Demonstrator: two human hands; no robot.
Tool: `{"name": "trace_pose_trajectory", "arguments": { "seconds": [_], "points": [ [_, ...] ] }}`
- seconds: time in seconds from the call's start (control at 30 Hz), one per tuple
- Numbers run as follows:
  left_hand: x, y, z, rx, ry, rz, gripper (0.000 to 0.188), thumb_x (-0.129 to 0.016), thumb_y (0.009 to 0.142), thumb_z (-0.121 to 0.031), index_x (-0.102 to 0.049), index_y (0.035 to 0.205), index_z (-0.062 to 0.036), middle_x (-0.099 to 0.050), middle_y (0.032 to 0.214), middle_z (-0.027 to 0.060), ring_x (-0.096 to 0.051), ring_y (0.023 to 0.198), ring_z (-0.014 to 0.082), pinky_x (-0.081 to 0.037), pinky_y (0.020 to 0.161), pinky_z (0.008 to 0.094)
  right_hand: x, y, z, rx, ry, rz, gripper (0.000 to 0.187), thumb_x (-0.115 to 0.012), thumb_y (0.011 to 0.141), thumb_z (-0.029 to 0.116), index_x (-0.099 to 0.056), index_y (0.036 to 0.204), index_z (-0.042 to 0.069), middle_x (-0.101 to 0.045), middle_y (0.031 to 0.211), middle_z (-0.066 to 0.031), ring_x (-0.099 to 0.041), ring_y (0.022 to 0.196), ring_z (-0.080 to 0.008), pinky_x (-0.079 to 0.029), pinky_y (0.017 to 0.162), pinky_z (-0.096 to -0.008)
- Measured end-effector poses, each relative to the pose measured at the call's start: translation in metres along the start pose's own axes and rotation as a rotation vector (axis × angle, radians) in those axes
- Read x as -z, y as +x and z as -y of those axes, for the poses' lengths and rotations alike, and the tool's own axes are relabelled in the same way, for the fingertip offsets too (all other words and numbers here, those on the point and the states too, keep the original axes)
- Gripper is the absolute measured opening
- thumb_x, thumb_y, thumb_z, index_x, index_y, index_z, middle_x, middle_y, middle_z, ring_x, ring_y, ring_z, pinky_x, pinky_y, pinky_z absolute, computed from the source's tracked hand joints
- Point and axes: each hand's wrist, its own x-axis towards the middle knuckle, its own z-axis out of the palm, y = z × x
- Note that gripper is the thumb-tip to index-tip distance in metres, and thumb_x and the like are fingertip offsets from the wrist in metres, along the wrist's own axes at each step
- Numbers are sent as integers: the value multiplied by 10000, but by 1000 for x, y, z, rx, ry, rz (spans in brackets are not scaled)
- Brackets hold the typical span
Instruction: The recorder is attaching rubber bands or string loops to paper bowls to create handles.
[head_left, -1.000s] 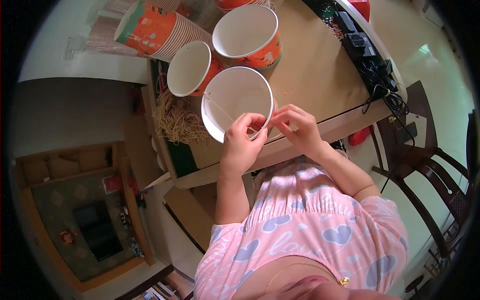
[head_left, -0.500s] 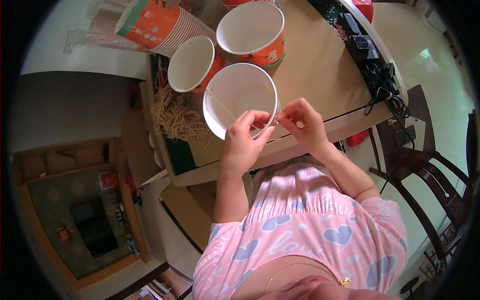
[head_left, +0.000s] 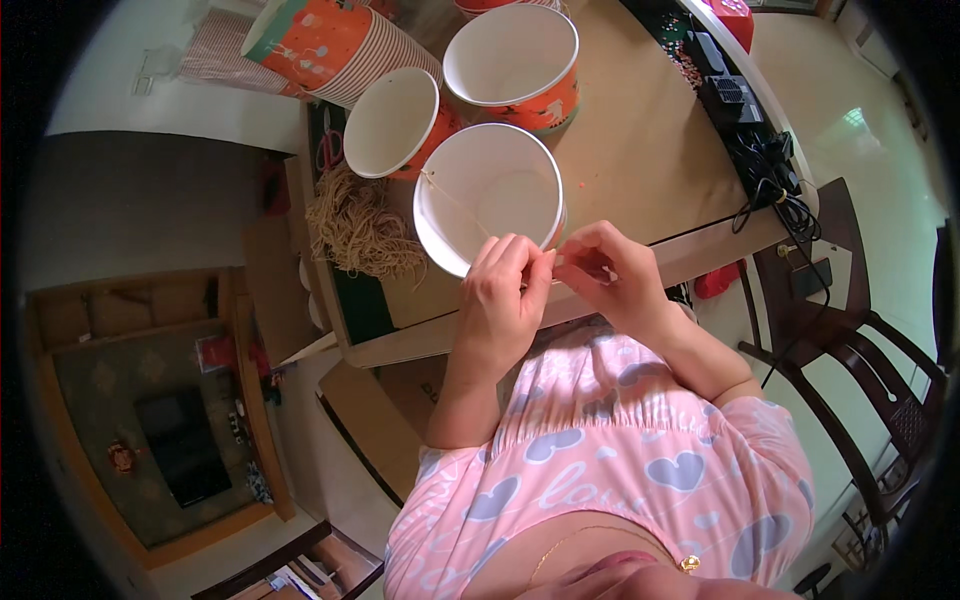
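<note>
Nearest me on the table stands a white-lined paper bucket (head_left: 503,170) with an orange outside, its mouth turned up toward me. A thin beige string (head_left: 455,203) is fixed at the left side of its rim and runs across the inside toward my fingers. At the near right rim my left hand (head_left: 505,290) is closed, thumb and fingertips pinched on the string. Close beside it, my right hand (head_left: 615,278) pinches too, its fingertips meeting the left ones. The bit of string between the fingers is small and mostly hidden.
Two more paper buckets, a smaller one (head_left: 392,122) and a larger one (head_left: 510,55), stand behind. A nested stack of buckets (head_left: 345,55) lies far left. Left are a heap of beige string (head_left: 360,225) and scissors (head_left: 330,148). Black cables (head_left: 790,205) lie along the right edge.
My left hand's fingers have come out from inside the bucket rim and now pinch outside it, nearer my body. The right hand stays close by. The whole view has shifted slightly.
</note>
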Motion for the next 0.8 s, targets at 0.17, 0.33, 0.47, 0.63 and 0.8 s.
{"name": "trace_pose_trajectory", "arguments": {
  "seconds": [0.17,0.33,0.47,0.63,0.8],
  "points": [
    [0,-3,6,-22,-37,20,118,-589,912,-63,-548,831,12,-543,759,108,-518,674,224,-430,618,321,2,-2,-7,-136,41,66,91,-676,866,-1,-606,921,-22,-612,800,-40,-528,670,-53,-439,583,-206],
    [2,-5,7,20,-109,32,63,-597,897,-33,-561,867,9,-551,794,101,-536,702,190,-438,634,293,0,-3,-8,-265,240,51,66,-656,886,11,-603,914,-16,-593,770,13,-472,660,-17,-398,562,-185],
    [1,0,10,18,-85,22,44,-625,879,-30,-604,895,6,-587,831,81,-543,699,153,-435,626,271,4,-6,-15,-415,231,61,71,-655,889,39,-599,891,-6,-574,756,40,-473,666,-4,-387,561,-171],
    [-2,15,31,44,-66,-19,150,-615,876,-11,-681,1011,-9,-641,884,66,-574,740,126,-454,654,255,-2,-4,-41,-377,181,-67,89,-651,877,21,-582,932,8,-574,838,20,-521,742,-29,-426,605,-174],
    [-2,22,35,93,-169,129,127,-635,849,-31,-694,956,4,-657,900,122,-627,854,277,-500,735,364,-2,3,-44,-376,149,-20,102,-644,876,14,-596,966,9,-597,915,5,-584,832,-50,-482,647,-176]
  ]
}}
